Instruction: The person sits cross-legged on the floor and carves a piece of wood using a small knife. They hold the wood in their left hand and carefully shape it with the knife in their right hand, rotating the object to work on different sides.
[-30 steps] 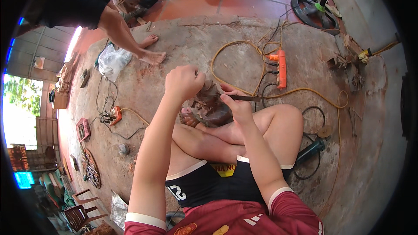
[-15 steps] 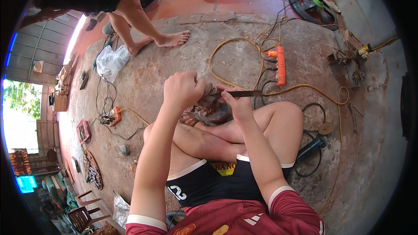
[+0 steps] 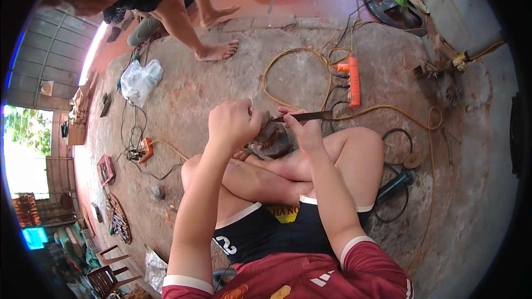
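My right hand [image 3: 303,125] is closed around a dark, flat metal strip [image 3: 316,116], its thumb on top. The strip points left, and its narrower end reaches a small greyish piece [image 3: 265,118] beside my left hand. My left hand [image 3: 235,124] is a loose fist with its back up; its fingertips are hidden, and I cannot tell what it grips. Under both hands, in front of my crossed legs, a dark brownish lump [image 3: 271,143] rests on the concrete floor.
An orange power strip [image 3: 354,82] with a yellow cable [image 3: 288,53] lies ahead on the right. A green power tool [image 3: 394,188] lies beside my right knee. Another person's bare foot [image 3: 217,51] stands at far left, near a white plastic bag [image 3: 141,82].
The other person has stepped, one leg now farther back, and a hand shows at the top left. My hands and the metal strip have hardly moved.
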Motion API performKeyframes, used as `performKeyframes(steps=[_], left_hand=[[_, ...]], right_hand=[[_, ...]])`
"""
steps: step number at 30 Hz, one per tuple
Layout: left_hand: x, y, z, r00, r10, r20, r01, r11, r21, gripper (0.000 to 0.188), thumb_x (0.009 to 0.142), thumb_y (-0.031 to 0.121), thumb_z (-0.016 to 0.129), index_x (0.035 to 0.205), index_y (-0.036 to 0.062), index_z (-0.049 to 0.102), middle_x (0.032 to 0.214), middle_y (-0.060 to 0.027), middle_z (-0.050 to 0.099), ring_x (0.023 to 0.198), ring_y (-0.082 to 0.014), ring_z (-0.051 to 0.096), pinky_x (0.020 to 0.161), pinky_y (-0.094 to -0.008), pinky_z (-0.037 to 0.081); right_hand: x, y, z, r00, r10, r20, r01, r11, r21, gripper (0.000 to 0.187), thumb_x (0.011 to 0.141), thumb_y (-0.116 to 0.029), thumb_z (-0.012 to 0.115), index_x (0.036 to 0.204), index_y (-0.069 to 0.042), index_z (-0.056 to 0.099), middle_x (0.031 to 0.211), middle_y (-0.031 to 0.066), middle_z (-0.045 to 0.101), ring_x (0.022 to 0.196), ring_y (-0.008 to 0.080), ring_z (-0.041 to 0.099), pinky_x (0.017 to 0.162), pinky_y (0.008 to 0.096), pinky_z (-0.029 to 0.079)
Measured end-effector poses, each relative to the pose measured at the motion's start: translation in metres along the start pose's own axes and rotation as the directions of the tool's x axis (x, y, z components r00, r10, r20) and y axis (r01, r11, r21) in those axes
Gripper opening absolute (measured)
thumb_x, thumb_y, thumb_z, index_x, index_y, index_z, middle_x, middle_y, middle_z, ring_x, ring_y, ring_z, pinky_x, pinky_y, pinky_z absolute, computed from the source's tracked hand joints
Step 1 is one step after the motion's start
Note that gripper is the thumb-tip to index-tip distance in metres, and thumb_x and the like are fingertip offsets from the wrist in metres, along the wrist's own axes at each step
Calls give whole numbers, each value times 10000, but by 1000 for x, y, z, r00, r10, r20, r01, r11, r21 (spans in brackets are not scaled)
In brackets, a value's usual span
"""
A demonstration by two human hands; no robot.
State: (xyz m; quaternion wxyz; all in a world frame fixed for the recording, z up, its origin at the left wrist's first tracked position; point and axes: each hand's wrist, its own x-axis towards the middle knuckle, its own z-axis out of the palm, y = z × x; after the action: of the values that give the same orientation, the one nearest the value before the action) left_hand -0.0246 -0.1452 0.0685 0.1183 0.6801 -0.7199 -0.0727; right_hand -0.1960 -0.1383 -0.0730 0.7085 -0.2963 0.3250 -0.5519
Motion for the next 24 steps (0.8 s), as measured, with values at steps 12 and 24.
performKeyframes(steps=[12,24], left_hand=[[-22,9,5,999,50,-18,-50,998,24,259,763,266,568,646,36,590,606,-179,593,583,-388,601,556,-482,475],[-47,28,17,989,-1,-150,2,1000,9,229,770,237,597,641,54,554,650,-150,606,584,-367,612,534,-460,489]], right_hand=[[-9,2,-4,996,21,89,-28,996,82,91,902,-53,704,865,-47,620,1111,106,666,926,100,604,825,256,490],[-24,11,9,998,-10,-60,10,1000,2,86,898,-50,703,877,-42,620,1082,94,669,921,87,598,809,232,484]])
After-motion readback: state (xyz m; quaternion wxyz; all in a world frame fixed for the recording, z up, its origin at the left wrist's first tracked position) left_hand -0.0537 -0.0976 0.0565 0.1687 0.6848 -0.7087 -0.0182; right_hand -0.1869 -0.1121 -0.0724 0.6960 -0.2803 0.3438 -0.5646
